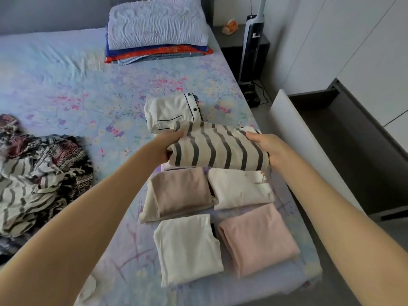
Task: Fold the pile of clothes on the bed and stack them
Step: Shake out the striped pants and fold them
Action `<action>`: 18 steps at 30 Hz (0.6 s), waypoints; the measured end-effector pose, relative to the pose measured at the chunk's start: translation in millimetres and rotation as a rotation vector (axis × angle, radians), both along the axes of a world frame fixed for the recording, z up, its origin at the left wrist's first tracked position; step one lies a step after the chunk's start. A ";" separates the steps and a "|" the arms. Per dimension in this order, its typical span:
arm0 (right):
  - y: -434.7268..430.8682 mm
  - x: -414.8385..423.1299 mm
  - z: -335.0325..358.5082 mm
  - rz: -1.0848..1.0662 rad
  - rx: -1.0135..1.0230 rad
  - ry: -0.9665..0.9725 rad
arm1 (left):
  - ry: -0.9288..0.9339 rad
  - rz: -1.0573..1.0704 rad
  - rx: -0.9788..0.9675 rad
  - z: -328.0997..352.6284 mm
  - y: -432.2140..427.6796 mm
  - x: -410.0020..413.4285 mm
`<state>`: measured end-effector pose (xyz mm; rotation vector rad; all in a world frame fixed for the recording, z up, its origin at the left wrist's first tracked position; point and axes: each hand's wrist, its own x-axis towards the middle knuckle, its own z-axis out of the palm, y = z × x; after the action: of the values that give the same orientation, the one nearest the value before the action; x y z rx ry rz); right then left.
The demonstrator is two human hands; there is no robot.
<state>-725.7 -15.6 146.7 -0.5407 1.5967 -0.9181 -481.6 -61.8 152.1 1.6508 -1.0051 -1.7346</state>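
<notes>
Both hands hold one folded striped top (218, 146), cream with grey stripes, above the floral bed sheet (77, 96). The left hand (170, 144) grips its left edge, fingers curled over the cloth, and the right hand (265, 146) grips its right edge in the same way.

Just behind the top, at 12 o'clock from it, lies a folded cream pajama shirt (170, 113) (dark piping and dark buttons). At 6 o'clock from the top four folded pieces lie in two rows: a beige piece (181, 191) beside a white printed piece (240, 188), and nearer to the camera a cream piece (187, 246) beside a pink piece (258, 237).

The unfolded pile (39, 173) lies at 9 o'clock of the view, well apart from the folded pieces. At 12 o'clock of the view a pillow (156, 21) rests on folded blankets (159, 53). An upright vacuum cleaner (251, 45) stands at 1 o'clock, beside the bed.
</notes>
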 end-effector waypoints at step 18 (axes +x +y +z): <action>-169.9 15.4 -36.0 -0.004 -0.035 0.024 | -0.075 -0.027 -0.072 -21.7 -156.9 23.4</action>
<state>-710.2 -185.4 110.7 -0.5750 1.6058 -0.9468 -458.2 -218.7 130.4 1.6748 -1.1162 -1.6446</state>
